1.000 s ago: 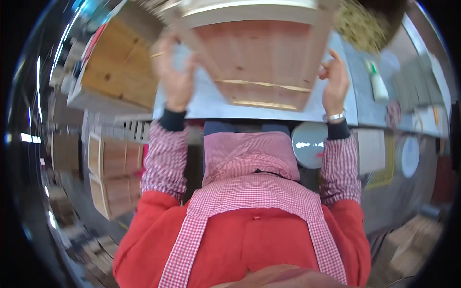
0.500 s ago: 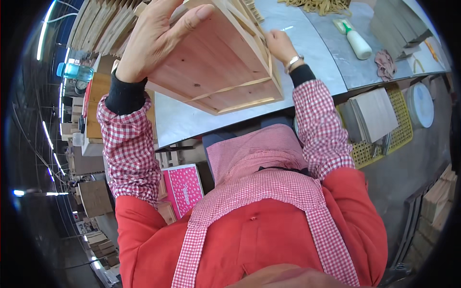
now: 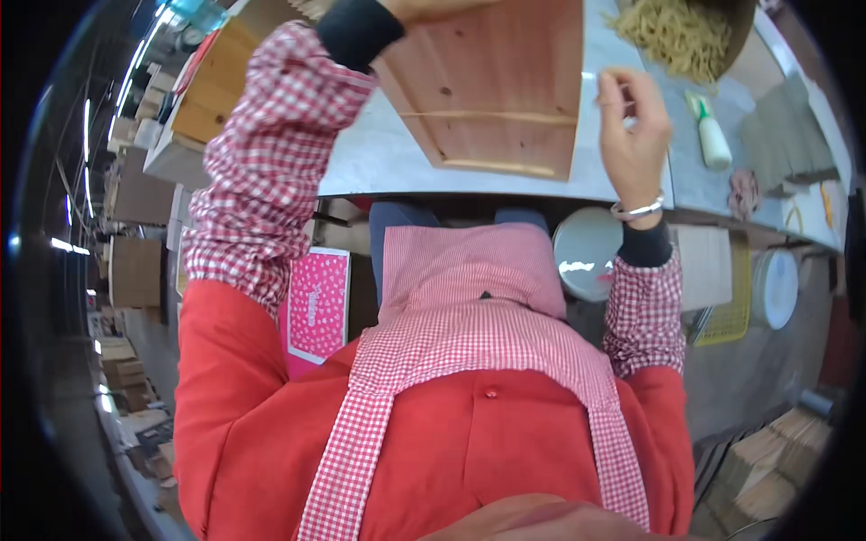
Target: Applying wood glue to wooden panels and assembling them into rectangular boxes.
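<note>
A pale wooden box (image 3: 496, 86) stands on the light tabletop, a flat knotty face toward me. A thin tan rubber band (image 3: 505, 117) runs across that face near its lower end. At the top edge of the view, my left hand (image 3: 442, 7) reaches over the upper part of the box; its fingers are cut off. My right hand (image 3: 637, 135) is raised to the right of the box, apart from it. Its fingers are curled in, thumb and fingertips close together. Whether anything small is between them cannot be made out.
Tan rubber bands (image 3: 672, 41) lie heaped at the far right. Nearer are a white bottle with a green top (image 3: 713, 142), a crumpled cloth (image 3: 743, 193) and stacked grey boards (image 3: 787, 135). A round lidded bucket (image 3: 585, 252) and a pink patterned box (image 3: 318, 305) sit below the table.
My right hand has come off the side of the box and moved right. The box is turned more upright, and my left hand has shifted up and right, mostly out of view.
</note>
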Demonstrator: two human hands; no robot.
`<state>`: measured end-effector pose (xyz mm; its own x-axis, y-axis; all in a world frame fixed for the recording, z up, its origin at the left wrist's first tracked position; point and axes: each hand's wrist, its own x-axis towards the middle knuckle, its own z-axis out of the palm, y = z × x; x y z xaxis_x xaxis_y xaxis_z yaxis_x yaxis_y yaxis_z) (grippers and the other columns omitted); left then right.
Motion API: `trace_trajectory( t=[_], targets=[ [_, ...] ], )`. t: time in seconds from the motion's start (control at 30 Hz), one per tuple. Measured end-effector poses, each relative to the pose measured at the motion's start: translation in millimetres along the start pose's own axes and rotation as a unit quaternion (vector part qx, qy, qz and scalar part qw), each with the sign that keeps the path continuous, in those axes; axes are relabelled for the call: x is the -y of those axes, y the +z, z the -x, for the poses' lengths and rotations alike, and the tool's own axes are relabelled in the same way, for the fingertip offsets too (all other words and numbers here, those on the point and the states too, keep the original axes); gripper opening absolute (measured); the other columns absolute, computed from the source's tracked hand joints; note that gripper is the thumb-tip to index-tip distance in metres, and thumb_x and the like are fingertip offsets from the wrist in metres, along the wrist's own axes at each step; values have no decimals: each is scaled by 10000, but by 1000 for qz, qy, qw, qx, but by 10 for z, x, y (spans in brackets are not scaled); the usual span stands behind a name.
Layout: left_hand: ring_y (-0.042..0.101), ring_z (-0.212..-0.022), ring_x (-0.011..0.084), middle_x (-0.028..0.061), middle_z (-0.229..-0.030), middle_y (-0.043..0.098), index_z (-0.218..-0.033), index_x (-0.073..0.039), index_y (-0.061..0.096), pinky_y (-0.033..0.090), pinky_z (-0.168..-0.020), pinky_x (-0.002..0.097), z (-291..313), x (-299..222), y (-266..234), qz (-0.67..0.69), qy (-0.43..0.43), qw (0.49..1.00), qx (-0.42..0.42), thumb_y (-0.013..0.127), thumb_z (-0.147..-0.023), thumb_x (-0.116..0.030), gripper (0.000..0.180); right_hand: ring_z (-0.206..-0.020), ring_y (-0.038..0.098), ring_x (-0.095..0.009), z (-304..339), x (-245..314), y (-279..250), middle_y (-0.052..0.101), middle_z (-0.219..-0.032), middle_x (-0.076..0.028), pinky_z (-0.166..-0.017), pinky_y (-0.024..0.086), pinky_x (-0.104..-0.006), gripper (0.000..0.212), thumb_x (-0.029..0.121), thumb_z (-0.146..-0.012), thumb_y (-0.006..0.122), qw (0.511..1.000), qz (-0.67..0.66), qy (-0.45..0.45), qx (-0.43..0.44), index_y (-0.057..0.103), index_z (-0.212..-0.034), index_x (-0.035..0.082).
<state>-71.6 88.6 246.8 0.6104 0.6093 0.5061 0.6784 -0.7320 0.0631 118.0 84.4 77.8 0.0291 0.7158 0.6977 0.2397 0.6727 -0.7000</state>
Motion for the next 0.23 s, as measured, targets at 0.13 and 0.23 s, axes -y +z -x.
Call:
trace_trajectory(
  t=[0.13, 0.23],
  targets=[
    [604, -1017, 298, 152, -1104, 630, -1066, -33, 651, 480, -865, 363, 519, 88, -216, -109, -17, 950, -292, 649, -845, -241, 302, -737, 620, -208, -597, 366, 92, 660, -915, -70, -654, 490, -277, 165, 102, -861, 632, 963, 15, -239, -125, 662, -1016, 56],
    [590, -1062, 315, 190, -1214, 591, -1085, -69, 653, 465, -905, 401, 1080, 306, -342, -135, -142, 933, -303, 709, -791, -299, 378, -916, 622, -226, -783, 389, 66, 623, -1119, -138, -734, 494, -278, 254, 138, -875, 626, 969, 24, -244, 16, 636, -1118, 63]
  ],
)
